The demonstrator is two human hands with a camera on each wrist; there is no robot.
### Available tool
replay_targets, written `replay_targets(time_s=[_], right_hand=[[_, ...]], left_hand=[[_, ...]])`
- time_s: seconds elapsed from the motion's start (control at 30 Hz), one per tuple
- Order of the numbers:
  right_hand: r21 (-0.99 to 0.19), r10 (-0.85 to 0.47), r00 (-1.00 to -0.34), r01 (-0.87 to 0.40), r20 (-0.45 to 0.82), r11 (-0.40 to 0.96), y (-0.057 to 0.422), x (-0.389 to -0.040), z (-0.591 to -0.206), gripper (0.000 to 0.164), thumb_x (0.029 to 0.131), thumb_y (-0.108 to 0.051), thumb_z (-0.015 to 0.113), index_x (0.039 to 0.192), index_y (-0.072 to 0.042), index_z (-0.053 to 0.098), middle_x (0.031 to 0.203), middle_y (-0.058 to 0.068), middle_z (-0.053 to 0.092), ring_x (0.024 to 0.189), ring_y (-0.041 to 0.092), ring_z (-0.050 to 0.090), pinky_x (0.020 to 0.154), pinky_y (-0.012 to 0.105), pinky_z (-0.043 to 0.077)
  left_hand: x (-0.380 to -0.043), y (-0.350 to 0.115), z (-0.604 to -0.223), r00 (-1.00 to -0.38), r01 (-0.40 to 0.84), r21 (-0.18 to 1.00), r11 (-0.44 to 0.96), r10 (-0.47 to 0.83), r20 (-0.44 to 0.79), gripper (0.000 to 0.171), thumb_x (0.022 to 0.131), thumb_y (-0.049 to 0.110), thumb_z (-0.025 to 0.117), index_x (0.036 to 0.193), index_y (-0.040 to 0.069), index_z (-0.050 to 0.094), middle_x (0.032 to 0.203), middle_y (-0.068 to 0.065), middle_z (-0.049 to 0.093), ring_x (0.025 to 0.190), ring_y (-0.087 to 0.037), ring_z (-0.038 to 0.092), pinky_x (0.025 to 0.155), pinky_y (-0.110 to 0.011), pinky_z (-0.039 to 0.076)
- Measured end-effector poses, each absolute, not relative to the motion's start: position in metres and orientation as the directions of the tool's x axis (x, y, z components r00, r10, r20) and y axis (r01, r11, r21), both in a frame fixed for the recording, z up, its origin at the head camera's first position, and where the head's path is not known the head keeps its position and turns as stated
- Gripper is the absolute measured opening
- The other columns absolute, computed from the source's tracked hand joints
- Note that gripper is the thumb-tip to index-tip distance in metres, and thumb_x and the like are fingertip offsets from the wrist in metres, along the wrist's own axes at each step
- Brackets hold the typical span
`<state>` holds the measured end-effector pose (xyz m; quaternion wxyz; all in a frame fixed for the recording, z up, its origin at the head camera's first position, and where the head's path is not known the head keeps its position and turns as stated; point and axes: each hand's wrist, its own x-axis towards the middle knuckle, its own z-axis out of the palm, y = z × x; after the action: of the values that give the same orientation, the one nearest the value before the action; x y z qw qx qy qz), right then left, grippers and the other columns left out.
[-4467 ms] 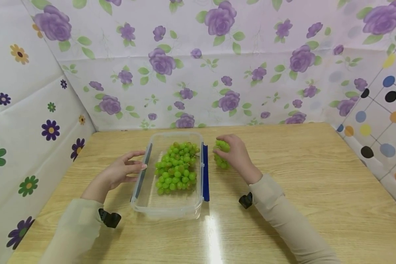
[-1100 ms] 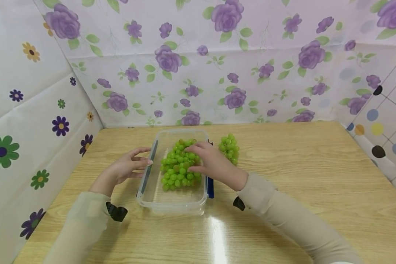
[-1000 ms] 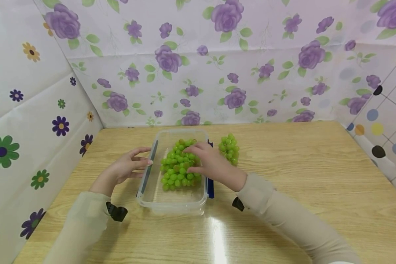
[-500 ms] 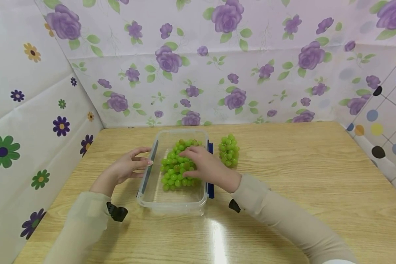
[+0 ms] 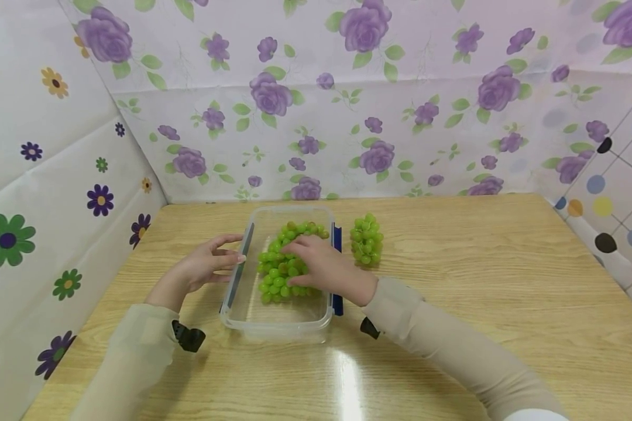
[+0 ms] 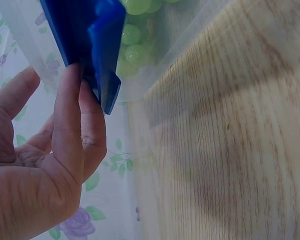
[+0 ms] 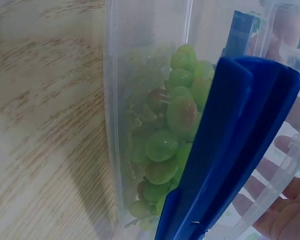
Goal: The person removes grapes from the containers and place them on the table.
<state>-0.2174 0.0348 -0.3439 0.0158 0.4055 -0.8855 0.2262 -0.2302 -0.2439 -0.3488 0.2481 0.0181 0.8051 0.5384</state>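
Observation:
Bunches of green grapes [image 5: 278, 263] lie in a clear plastic food container [image 5: 274, 324] with its lid off. My right hand [image 5: 329, 269] reaches over the container's right wall, thumb and fingers spread over the grapes and hiding part of them. In the right wrist view its fingers [image 7: 262, 175] show apart behind the rim, away from the grapes [image 7: 162, 145] seen through the wall. My left hand [image 5: 202, 269] rests its fingertips on the left side of the container. From the left wrist, those straight fingers [image 6: 67, 125] touch the hanging blue latch flap [image 6: 85, 40].
Another bunch of green grapes [image 5: 366, 240] lies on the wooden table [image 5: 453, 251], just right of the container. A blue latch flap [image 5: 338, 272] sticks out from the container's right side. Flower-patterned sheeting [image 5: 316, 117] stands behind the table.
My right hand has gone from the bunch on the table to above the grapes in the container, then drifted slightly left and nearer me. My left hand stays at the container's side.

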Motion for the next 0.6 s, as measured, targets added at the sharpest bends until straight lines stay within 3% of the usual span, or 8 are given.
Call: replay_targets(time_s=[0.3, 0.6], right_hand=[[-0.367, -0.721, -0.686, -0.697, 0.092, 0.616, 0.027, -0.220, -0.344, 0.052, 0.083, -0.029, 0.075, 0.130, -0.012, 0.057, 0.125, 0.008, 0.058, 0.113, 0.023, 0.055, 0.094, 0.036, 0.048], [-0.333, -0.725, -0.688, -0.690, 0.026, 0.642, 0.023, -0.221, -0.348, 0.053, 0.083, -0.032, 0.075, 0.130, -0.013, 0.058, 0.119, 0.006, 0.059, 0.107, 0.023, 0.056, 0.086, 0.036, 0.050]], left_hand=[[-0.230, -0.244, -0.349, -0.876, -0.242, 0.879, 0.412, 0.296, -0.380, 0.075, 0.095, 0.028, 0.060, 0.154, 0.018, 0.016, 0.152, -0.028, 0.018, 0.133, -0.046, 0.032, 0.092, -0.040, 0.050], [-0.231, -0.245, -0.351, -0.877, -0.242, 0.878, 0.414, 0.295, -0.380, 0.075, 0.094, 0.029, 0.061, 0.154, 0.019, 0.016, 0.152, -0.027, 0.019, 0.134, -0.046, 0.031, 0.093, -0.040, 0.050]])
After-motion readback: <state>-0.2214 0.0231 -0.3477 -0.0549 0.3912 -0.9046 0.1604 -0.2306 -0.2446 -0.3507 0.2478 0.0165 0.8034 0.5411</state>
